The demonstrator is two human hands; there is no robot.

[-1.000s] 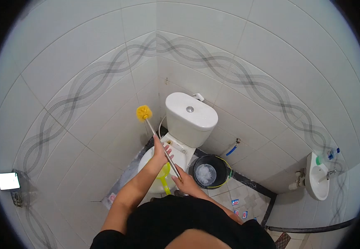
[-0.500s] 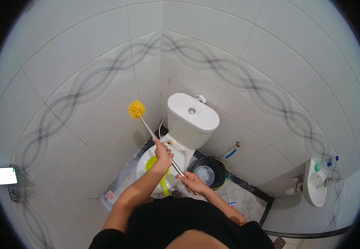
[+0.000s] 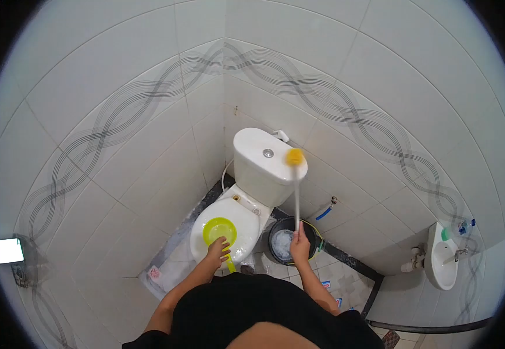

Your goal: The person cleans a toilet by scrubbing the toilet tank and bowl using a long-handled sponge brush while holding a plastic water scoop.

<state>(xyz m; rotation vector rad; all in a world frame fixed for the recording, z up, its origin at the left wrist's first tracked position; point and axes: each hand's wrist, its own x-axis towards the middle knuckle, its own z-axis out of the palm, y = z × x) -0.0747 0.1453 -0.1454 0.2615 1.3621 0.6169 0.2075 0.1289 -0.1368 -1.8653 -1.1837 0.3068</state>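
Note:
My right hand (image 3: 300,244) is wrapped round the long pale handle of a toilet brush (image 3: 297,195), held upright beside the cistern. Its yellow head is at the top, blurred by motion, and overlaps the right side of the cistern in view. A lime-green water dipper (image 3: 220,228) lies on the white toilet (image 3: 197,235), its handle pointing toward my body. Over the dipper's near edge and handle, my left hand (image 3: 218,250) has its fingers apart, not closed round anything; whether it touches the dipper is unclear.
A black bucket (image 3: 277,256) of foamy water stands right of the toilet, below the white cistern (image 3: 258,157). A blue-ended tap (image 3: 325,213) juts from the tiled wall. Further right hangs a small washbasin (image 3: 443,262). Small packets (image 3: 325,284) and a floor drain (image 3: 154,273) are on the floor.
My left hand has let go of the brush handle and moved down to the dipper. The brush has swung right and upright in my right hand, which has moved right and up.

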